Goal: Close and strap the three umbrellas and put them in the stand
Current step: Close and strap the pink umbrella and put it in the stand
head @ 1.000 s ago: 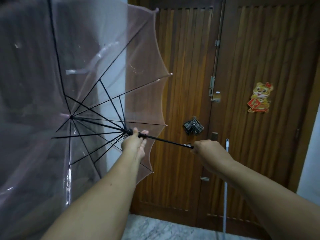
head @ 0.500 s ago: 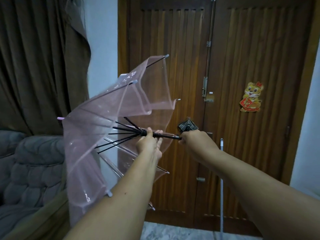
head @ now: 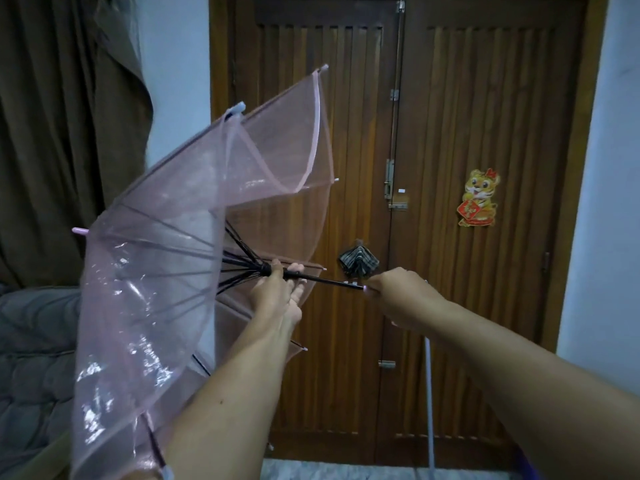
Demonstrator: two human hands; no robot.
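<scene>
I hold a transparent pink umbrella (head: 166, 258) out in front of me, its canopy half folded and pointing left, tip away from the door. My left hand (head: 277, 289) grips the black runner where the black ribs meet. The black shaft (head: 325, 280) runs right from there. My right hand (head: 398, 292) is closed around the handle end, which it hides. No other umbrella and no stand can be seen.
A brown wooden double door (head: 450, 237) stands straight ahead with a tiger sticker (head: 479, 197) and a small plaid cloth (head: 358, 261) hanging on it. A white pole (head: 429, 403) leans at the door. A brown curtain (head: 52, 133) and a grey cushioned sofa (head: 31, 358) are at the left.
The canopy has collapsed from fully spread to half folded as my left hand slid the runner down the shaft toward my right hand. The curtain and sofa behind it now show.
</scene>
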